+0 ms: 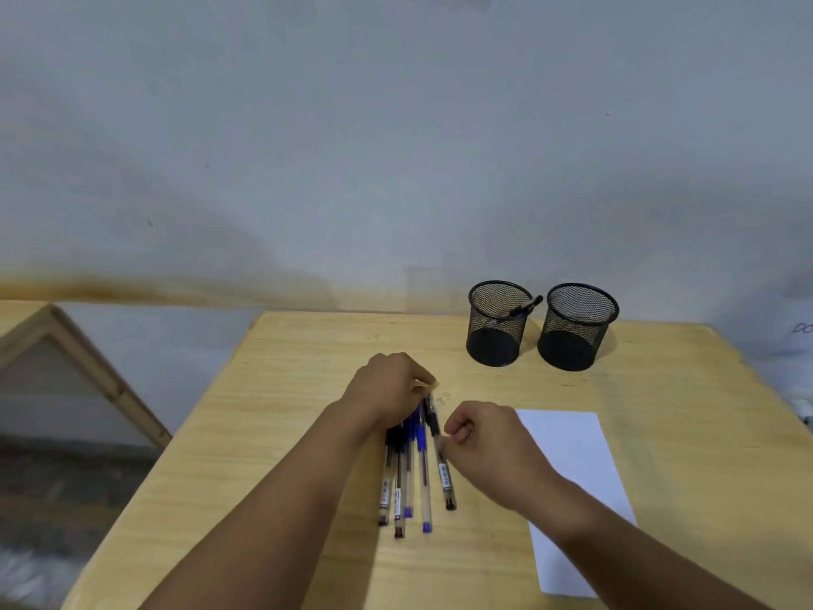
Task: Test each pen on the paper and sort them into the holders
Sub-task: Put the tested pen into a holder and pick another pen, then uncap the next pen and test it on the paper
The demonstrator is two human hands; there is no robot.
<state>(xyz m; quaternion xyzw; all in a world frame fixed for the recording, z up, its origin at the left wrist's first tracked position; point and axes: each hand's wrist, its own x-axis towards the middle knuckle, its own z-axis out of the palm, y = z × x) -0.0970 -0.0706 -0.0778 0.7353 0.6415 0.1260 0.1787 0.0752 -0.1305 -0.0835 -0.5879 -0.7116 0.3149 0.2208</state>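
Several clear-barrelled pens [407, 482], some with black and some with blue caps, lie side by side in the middle of the wooden table [272, 433]. My left hand [389, 387] rests over their far ends and pinches the cap end of the rightmost black pen [443, 471]. My right hand [488, 442], fingers curled, pinches that same pen's barrel from the right. A white sheet of paper [580, 468] lies just right of my right hand. Two black mesh holders stand at the back: the left holder [499, 323] has one black pen in it, the right holder [576, 325] looks empty.
A pale wall runs behind the table. A wooden triangular frame [83, 367] stands off the table's left side. The table's left edge slants from back centre towards the near left.
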